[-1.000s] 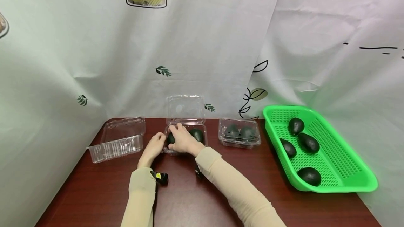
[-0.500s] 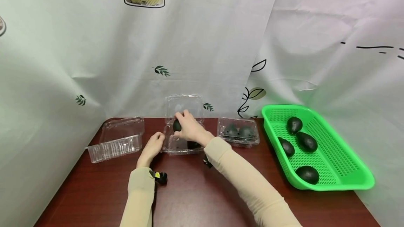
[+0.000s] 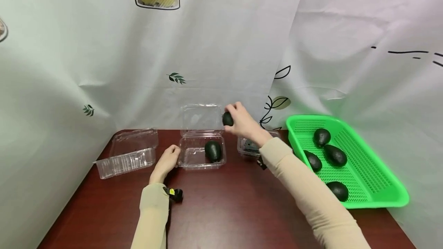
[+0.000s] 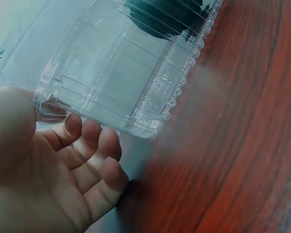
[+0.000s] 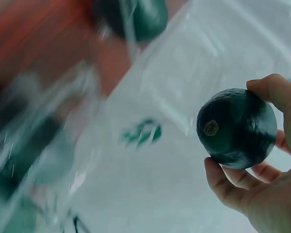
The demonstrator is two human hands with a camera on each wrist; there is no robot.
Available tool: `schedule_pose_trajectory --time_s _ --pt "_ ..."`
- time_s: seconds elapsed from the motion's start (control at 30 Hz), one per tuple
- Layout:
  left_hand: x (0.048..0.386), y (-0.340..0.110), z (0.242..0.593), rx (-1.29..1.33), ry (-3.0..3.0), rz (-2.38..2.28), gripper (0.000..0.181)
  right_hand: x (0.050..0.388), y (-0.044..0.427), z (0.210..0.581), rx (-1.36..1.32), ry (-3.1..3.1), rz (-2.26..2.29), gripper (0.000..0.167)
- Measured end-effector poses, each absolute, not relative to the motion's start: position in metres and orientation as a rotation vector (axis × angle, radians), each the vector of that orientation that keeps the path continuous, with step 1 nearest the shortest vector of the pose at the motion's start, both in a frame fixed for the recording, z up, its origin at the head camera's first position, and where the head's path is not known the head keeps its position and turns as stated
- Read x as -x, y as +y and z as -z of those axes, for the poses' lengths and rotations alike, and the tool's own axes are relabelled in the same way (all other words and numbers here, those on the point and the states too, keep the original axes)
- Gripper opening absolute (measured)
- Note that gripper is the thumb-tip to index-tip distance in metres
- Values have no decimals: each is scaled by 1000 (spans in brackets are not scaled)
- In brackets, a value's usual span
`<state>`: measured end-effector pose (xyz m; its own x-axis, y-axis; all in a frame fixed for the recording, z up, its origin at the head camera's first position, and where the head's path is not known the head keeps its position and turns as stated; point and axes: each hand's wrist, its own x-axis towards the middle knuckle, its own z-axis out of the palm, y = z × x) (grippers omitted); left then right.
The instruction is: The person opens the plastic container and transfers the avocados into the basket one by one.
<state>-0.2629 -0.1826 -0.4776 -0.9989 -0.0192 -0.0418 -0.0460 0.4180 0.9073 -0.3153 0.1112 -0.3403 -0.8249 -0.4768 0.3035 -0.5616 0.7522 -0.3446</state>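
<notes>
My right hand (image 3: 243, 124) holds a dark green avocado (image 5: 237, 128) in the air, right of the raised lid of a clear plastic clamshell container (image 3: 192, 156). Fingers and thumb wrap its sides in the right wrist view, leaving the stem end showing. A second avocado (image 3: 213, 151) lies in the right half of that container. At the container's left side, my left hand (image 3: 167, 160) pinches its edge; the left wrist view shows bent fingertips (image 4: 109, 143) against the plastic wall.
Behind my right hand stands a closed clamshell (image 3: 245, 147), partly hidden, with avocados in it. Another open clamshell (image 3: 126, 162) lies tilted at the left. On the right, a green plastic basket (image 3: 377, 172) holds several avocados (image 3: 335, 155). A white printed cloth (image 3: 225, 49) hangs behind.
My right hand has lifted the left avocado out of the middle container and carried it up and to the right. My left hand has stayed at the container's edge.
</notes>
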Motion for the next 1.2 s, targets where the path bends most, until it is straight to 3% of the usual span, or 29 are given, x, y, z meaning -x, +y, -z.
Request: schedule_pose_trajectory --time_s 0.5,1.2 --pt "264 -184 479 57 2624 -1674 25 316 232 314 -633 -2782 -539 53" --pt "264 -182 478 78 2645 -1648 27 312 350 341 -344 -2784 -640 57"
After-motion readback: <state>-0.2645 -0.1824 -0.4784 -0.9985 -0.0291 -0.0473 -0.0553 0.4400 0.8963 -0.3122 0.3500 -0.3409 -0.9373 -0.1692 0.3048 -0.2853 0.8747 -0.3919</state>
